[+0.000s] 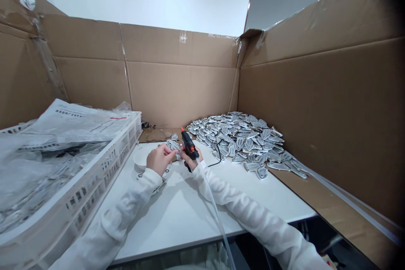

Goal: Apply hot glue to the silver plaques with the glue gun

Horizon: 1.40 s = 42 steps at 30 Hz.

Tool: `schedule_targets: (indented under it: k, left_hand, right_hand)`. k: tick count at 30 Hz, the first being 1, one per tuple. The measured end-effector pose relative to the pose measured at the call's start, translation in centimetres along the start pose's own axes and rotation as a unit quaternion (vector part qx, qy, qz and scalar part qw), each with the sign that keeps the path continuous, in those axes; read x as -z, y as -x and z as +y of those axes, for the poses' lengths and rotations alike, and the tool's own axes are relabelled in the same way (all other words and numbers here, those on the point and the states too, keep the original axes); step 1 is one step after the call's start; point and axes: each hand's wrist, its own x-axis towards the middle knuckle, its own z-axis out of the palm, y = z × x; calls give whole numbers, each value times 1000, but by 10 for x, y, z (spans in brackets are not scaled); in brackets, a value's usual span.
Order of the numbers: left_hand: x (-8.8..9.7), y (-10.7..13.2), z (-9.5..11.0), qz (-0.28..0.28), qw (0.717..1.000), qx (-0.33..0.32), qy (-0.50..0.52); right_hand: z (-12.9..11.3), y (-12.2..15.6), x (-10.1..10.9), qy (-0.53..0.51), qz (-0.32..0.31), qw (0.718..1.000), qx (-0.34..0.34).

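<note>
My right hand (pixel 191 159) is closed around a black hot glue gun (pixel 189 145) with an orange nozzle pointing up and away. A long translucent glue stick (pixel 215 209) trails from the gun's rear toward me. My left hand (pixel 160 158) pinches a small grey-and-white plastic piece (pixel 172 145) just left of the gun. The right fingertips come close to that piece; whether they touch it I cannot tell. Under and behind the left hand lies a white rounded object (pixel 141 157), partly hidden.
A large pile of similar grey-and-white pieces (pixel 240 137) lies at the back right of the white table (pixel 177 215). On the left stands a white plastic basket (pixel 104 168) with bagged pieces and a printed sheet (pixel 79 122). Cardboard walls (pixel 180 86) enclose the table. A black cord (pixel 218 156) runs near the pile.
</note>
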Motion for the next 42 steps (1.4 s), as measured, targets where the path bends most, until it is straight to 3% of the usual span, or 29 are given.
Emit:
schedule_targets:
  k: [3,6,9,12,15,17,22,29,36,42]
  left_hand:
    - [-5,-3,-7,41,999,16,-4]
    - [-17,-4,-13,-22,988,-2,150]
    - [-25,-4,-11,-76,948,1,308]
    - [-22,-5,-7,-30,913,46,405]
    - [-14,-8,-5,-34,884,83,460]
    - [-12,-9,-6,-41,876,89,473]
    - [-17,-9,-8,-41,867,93,489]
    - [-14,-3,1,-67,865,97,488]
    - [-11,-1,6,-90,867,93,481]
    - [-10,1,11,-87,870,89,478]
  right_hand:
    - [-1,-1,0,-13,8,1000,-16]
    - [-4,-2,0,-20,7,999,-36]
    - [-7,-1,-1,-22,1,999,-31]
    - [-8,-2,-1,-13,7,999,-40]
    - [-10,-4,0,-18,1,995,-100]
    - [-11,-4,1,-36,-10,993,-116]
    - [-15,-2,3,-34,-23,996,-75]
    - [-13,-1,5,20,-2,997,-70]
    - [-8,-2,6,37,-21,997,-62]
    - [-6,-1,5,45,-16,996,-72]
